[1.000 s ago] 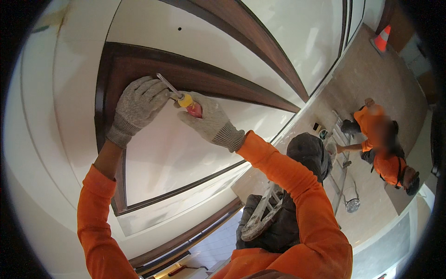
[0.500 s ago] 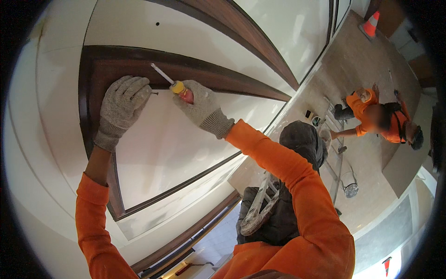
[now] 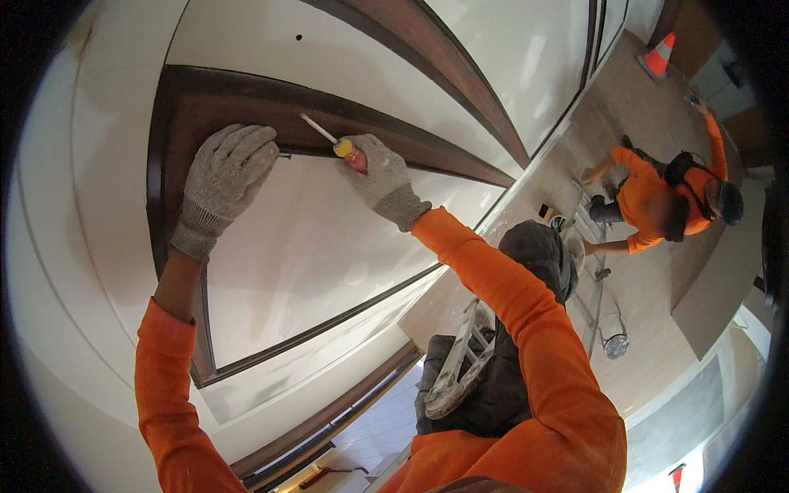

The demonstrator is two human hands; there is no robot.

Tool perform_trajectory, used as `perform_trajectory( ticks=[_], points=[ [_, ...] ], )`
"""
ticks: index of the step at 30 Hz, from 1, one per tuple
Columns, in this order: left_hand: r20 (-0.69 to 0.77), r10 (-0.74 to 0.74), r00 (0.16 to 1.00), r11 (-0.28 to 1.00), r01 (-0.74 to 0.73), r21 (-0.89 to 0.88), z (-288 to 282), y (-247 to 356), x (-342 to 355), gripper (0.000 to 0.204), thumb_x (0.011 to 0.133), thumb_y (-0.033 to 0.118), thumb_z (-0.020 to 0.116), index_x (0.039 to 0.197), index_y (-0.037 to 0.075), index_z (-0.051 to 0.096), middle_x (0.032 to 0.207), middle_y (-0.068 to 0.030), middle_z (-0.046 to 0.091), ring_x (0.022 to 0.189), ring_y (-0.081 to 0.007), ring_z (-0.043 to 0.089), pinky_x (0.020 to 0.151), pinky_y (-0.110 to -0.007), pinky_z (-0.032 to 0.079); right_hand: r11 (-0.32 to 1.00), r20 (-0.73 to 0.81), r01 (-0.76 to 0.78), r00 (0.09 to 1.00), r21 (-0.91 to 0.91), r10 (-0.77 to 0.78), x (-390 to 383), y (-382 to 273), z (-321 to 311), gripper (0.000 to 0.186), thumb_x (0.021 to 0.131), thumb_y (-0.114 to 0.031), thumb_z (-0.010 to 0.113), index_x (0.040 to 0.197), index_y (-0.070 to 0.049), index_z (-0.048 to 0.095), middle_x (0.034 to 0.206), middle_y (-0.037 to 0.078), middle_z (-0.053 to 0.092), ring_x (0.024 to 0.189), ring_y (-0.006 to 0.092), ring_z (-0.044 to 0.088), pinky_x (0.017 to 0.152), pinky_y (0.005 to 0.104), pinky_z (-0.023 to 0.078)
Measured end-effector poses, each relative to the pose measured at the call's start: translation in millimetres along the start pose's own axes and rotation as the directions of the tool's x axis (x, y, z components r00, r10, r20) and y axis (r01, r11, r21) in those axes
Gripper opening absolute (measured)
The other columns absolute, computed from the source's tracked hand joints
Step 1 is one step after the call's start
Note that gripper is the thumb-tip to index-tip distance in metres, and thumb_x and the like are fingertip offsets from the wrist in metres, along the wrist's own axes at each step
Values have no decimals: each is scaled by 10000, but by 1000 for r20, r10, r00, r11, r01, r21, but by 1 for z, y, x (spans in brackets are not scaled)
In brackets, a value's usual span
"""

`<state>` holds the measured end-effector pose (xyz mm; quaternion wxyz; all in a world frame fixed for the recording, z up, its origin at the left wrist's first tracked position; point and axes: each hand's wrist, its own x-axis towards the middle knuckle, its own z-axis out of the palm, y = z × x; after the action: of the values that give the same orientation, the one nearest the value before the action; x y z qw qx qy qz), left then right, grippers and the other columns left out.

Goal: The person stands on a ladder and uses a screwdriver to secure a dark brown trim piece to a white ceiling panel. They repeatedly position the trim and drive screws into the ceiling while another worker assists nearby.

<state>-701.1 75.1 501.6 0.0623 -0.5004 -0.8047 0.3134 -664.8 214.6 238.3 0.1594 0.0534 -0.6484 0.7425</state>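
Note:
My left hand (image 3: 228, 177), in a grey knit glove, lies against the dark wood frame (image 3: 238, 97) around a pale panel. Its fingers are bent together, and a small dark screw (image 3: 285, 154) sticks out beside their tips at the frame's inner edge. How the fingers grip it is partly hidden. In my right hand (image 3: 378, 172), gloved the same way, is a screwdriver (image 3: 345, 150) with a yellow and red handle. Its metal shaft points up and left, the tip over the wood and apart from the screw.
A white stepladder part (image 3: 460, 382) shows by my dark-trousered legs. To the right, a co-worker in orange (image 3: 657, 201) bends beside a lying ladder (image 3: 585, 287). A bucket (image 3: 615, 343) stands nearby, and a traffic cone (image 3: 658, 56) stands farther off.
The view has shifted slightly. My left fingers have lifted and spread a little near the screw; the screwdriver stays in my right hand. The co-worker has turned and stretched one arm out.

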Motion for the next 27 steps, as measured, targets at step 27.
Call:
perform_trajectory(
  ticks=[27],
  points=[
    [-4, 6, 1000, 999, -6, 37, 8, -4, 3, 377, 905, 187, 734, 1272, 178, 645, 1405, -42, 602, 1307, -256, 565, 1133, -452, 452, 980, 10, 112, 994, -166, -112, -8, 37, -8, 341, 925, -255, 720, 1212, -102, 617, 1101, 134, 642, 965, 364, 677, 805, 470, 553]
  ],
)
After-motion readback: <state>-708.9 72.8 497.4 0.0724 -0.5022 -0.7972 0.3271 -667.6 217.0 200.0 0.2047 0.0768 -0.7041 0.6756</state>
